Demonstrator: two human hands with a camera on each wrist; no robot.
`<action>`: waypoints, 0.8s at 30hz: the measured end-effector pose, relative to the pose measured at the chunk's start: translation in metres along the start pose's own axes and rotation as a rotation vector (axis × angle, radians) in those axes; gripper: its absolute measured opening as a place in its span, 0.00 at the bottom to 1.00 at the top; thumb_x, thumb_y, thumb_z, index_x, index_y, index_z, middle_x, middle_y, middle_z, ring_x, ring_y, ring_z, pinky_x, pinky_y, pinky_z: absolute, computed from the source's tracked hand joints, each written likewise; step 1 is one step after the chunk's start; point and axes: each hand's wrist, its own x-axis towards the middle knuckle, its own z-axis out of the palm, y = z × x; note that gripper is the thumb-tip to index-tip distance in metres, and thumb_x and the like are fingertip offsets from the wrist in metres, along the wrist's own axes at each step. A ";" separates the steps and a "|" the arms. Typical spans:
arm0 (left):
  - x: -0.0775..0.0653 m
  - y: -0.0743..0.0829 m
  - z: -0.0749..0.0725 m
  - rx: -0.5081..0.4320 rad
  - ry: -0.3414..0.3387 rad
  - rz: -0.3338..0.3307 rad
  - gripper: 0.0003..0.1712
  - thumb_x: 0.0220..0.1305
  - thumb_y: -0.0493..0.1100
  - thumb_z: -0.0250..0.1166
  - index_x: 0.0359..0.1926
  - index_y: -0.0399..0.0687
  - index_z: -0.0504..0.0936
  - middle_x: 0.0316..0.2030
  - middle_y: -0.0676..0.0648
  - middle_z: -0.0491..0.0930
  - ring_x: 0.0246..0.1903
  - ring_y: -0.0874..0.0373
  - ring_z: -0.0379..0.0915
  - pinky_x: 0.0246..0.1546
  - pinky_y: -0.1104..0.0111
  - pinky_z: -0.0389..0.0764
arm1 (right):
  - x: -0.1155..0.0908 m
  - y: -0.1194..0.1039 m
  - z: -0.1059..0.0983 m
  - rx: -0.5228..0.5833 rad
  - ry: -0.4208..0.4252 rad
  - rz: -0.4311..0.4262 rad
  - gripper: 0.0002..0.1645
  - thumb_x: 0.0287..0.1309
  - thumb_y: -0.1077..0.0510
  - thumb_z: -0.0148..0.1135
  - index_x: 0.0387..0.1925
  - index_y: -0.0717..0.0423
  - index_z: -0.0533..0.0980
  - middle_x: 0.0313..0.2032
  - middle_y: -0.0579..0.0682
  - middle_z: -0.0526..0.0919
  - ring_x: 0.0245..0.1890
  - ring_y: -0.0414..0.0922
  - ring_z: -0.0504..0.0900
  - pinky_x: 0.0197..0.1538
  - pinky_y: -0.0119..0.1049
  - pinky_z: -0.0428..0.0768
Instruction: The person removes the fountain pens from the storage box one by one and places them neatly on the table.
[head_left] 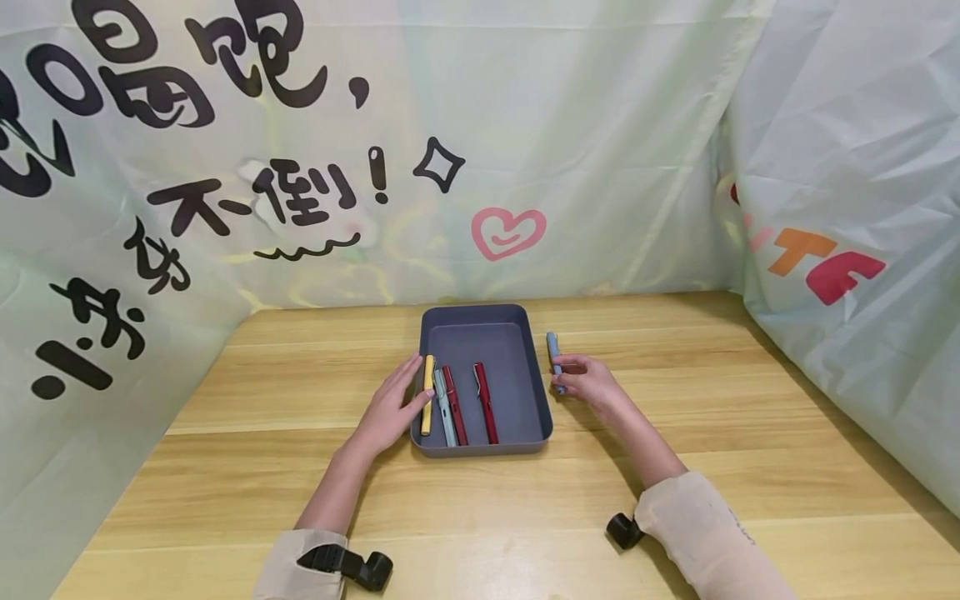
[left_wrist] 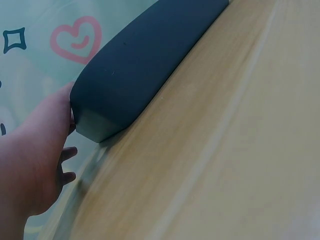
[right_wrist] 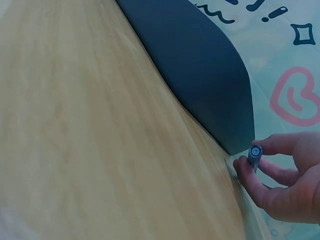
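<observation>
A dark blue-grey tray (head_left: 517, 350) lies in the middle of the table. Along its left side my left hand (head_left: 386, 412) holds the wall, the thumb over the rim near a yellow pen (head_left: 428, 396) and the fingers along the outside. Beside that pen lie a light blue pen (head_left: 445, 408), a red pen (head_left: 454, 406) and, farther right, a second red pen (head_left: 486, 404). To the right of the tray, my right hand (head_left: 588, 383) pinches a blue pen (head_left: 554, 354) between thumb and fingers. In the right wrist view the pen (right_wrist: 255, 151) shows end-on.
The wooden table (head_left: 660, 433) carries the tray. Behind it hangs a pale printed curtain (head_left: 600, 167), which also closes off both sides. A black wrist camera (head_left: 367, 571) sits on the left sleeve, another camera (head_left: 624, 531) on the right.
</observation>
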 end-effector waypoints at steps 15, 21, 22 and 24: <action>0.000 -0.001 0.000 0.002 0.010 -0.010 0.36 0.66 0.54 0.54 0.70 0.47 0.54 0.68 0.45 0.51 0.66 0.46 0.44 0.62 0.48 0.48 | 0.000 0.006 0.001 -0.289 0.106 -0.124 0.22 0.52 0.70 0.59 0.50 0.74 0.71 0.43 0.66 0.75 0.38 0.49 0.78 0.38 0.31 0.79; 0.000 0.003 -0.001 0.001 -0.007 -0.016 0.36 0.67 0.53 0.53 0.70 0.46 0.54 0.69 0.45 0.50 0.66 0.44 0.43 0.62 0.48 0.48 | -0.001 0.010 0.000 -0.409 0.137 -0.166 0.22 0.52 0.67 0.61 0.51 0.70 0.73 0.46 0.64 0.76 0.45 0.55 0.78 0.38 0.34 0.78; 0.000 0.003 -0.001 0.000 -0.008 -0.016 0.36 0.67 0.53 0.54 0.70 0.45 0.54 0.69 0.45 0.50 0.66 0.44 0.43 0.62 0.47 0.48 | -0.001 0.010 0.000 -0.417 0.139 -0.171 0.22 0.53 0.66 0.61 0.51 0.70 0.73 0.47 0.64 0.75 0.46 0.56 0.78 0.38 0.35 0.78; 0.000 0.003 -0.001 0.003 -0.009 -0.019 0.36 0.67 0.52 0.54 0.70 0.45 0.53 0.69 0.45 0.50 0.66 0.44 0.43 0.62 0.47 0.48 | -0.001 0.011 0.001 -0.427 0.141 -0.179 0.22 0.53 0.66 0.61 0.51 0.70 0.73 0.48 0.64 0.75 0.46 0.56 0.78 0.38 0.35 0.78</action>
